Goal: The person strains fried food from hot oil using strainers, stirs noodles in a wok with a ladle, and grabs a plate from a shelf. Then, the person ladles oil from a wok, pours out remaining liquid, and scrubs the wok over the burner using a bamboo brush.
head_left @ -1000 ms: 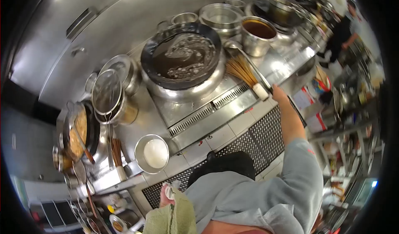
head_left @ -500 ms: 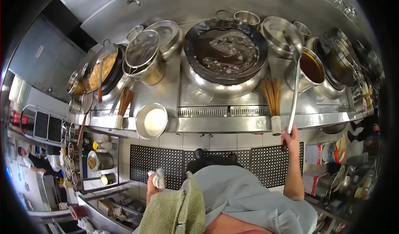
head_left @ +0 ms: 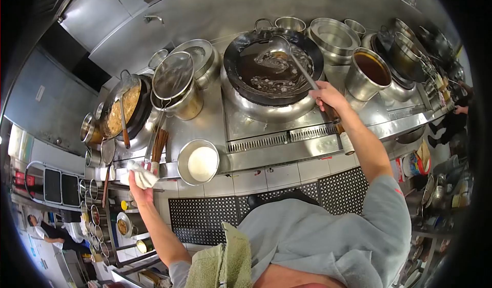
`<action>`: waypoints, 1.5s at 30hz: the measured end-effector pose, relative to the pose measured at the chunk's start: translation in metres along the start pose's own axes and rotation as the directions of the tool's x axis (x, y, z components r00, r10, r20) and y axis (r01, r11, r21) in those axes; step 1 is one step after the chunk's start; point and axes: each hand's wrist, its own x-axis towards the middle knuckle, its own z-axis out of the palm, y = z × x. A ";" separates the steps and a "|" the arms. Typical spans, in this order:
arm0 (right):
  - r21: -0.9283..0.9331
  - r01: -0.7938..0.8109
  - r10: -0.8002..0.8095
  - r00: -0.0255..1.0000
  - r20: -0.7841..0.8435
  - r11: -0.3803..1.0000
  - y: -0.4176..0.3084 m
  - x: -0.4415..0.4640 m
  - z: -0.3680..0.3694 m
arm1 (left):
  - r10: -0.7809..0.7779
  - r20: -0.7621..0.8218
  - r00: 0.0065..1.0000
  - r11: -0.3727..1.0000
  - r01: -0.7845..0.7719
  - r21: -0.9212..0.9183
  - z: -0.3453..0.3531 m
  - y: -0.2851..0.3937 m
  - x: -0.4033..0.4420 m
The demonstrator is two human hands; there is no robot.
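Note:
My right hand [head_left: 329, 99] is closed round the handle of a long metal ladle [head_left: 302, 69]. The ladle's bowl hangs over the dark liquid in the large wok [head_left: 256, 96]. A white cloth [head_left: 142, 175] is gripped in my left hand [head_left: 141, 186], near the counter's front edge. To its right, a metal pot [head_left: 183, 171] holds white contents. The bamboo brush [head_left: 160, 143] lies just beyond the cloth. Another brush [head_left: 345, 140] is partly hidden below my right hand.
A strainer [head_left: 173, 75] rests on a pot at left, beside a tilted wok of yellowish food [head_left: 123, 109]. A pot of reddish-brown liquid [head_left: 366, 75] stands right of the large wok. People are at the far left [head_left: 54, 234] and far right [head_left: 453, 119].
My right hand has moved forward, carrying the ladle from the right counter over the wok. My left hand has reached forward and left with the cloth. The camera view has turned and shifted.

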 end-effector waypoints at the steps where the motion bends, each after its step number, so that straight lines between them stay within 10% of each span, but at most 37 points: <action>1: 0.121 -0.031 0.027 0.999 0.036 0.992 -0.003 0.001 0.009 | -0.021 0.024 0.999 1.000 0.021 0.020 0.005 0.001 0.007; 6: 0.474 -0.233 0.174 0.971 0.165 0.849 -0.022 0.003 0.037 | -0.086 0.025 0.996 0.987 0.082 0.136 0.030 0.008 0.021; 9: 0.812 -0.428 0.186 0.904 0.385 0.396 -0.042 0.000 0.055 | -0.119 0.017 0.993 0.969 0.113 0.221 0.039 0.019 0.020; 24: 0.785 -0.620 0.023 0.784 0.620 -0.018 -0.160 0.010 0.162 | 0.033 0.003 0.999 0.957 -0.032 0.287 0.037 0.079 -0.005; 28: 0.730 -0.684 -0.013 0.730 0.684 -0.010 -0.172 0.026 0.205 | 0.017 0.017 1.000 0.963 -0.021 0.269 0.037 0.070 -0.008; 32: 0.757 -0.360 0.072 0.920 0.386 0.545 -0.162 0.031 0.255 | 0.006 0.045 0.999 0.969 -0.017 0.248 0.033 0.063 -0.011; 37: 0.302 -0.120 -0.016 0.911 0.412 0.946 -0.128 0.051 0.286 | -0.020 0.046 0.999 0.977 0.010 0.211 0.029 0.058 -0.017; 45: 0.043 0.202 -0.205 0.926 0.318 0.978 -0.099 0.037 0.264 | 0.063 -0.110 0.992 0.990 -0.048 0.132 0.023 0.052 -0.033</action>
